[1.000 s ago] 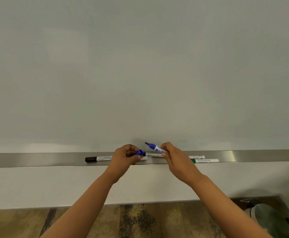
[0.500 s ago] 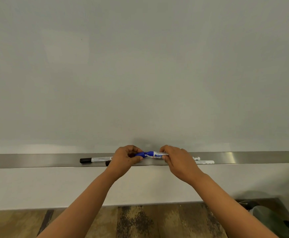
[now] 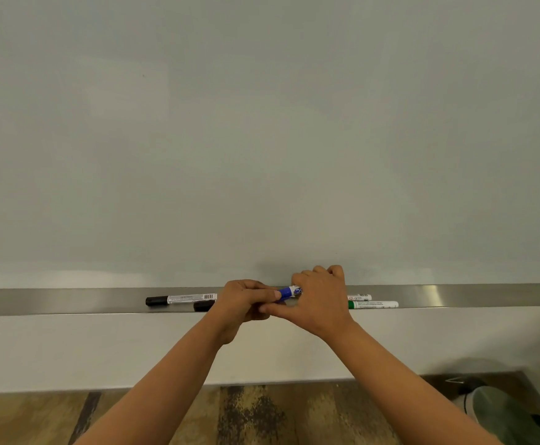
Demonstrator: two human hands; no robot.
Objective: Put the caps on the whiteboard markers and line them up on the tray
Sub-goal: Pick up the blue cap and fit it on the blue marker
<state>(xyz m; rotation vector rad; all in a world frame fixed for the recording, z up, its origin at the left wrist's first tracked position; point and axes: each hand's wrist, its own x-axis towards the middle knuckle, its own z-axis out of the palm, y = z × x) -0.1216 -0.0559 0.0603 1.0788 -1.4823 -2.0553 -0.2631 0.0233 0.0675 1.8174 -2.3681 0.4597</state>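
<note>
Both hands meet over the metal tray (image 3: 69,300) under the whiteboard. My left hand (image 3: 246,300) pinches the blue cap end of a blue marker (image 3: 289,292), and my right hand (image 3: 321,300) wraps its white barrel; the cap sits pressed against the barrel. A black-capped marker (image 3: 182,298) lies on the tray at the left. A second black cap (image 3: 204,305) shows beside my left wrist, its barrel hidden. To the right lie a green marker (image 3: 373,304) and, behind it, the end of another white marker (image 3: 360,297).
The whiteboard (image 3: 262,139) fills the view above the tray. Below the tray is a white wall band, then wood-pattern floor (image 3: 262,415). A green, leaf-like object (image 3: 506,415) sits at the bottom right corner.
One second ago the cap and the blue marker were apart, the tip bare. The hands brought them together, and now the cap is on the marker, held low over the tray.
</note>
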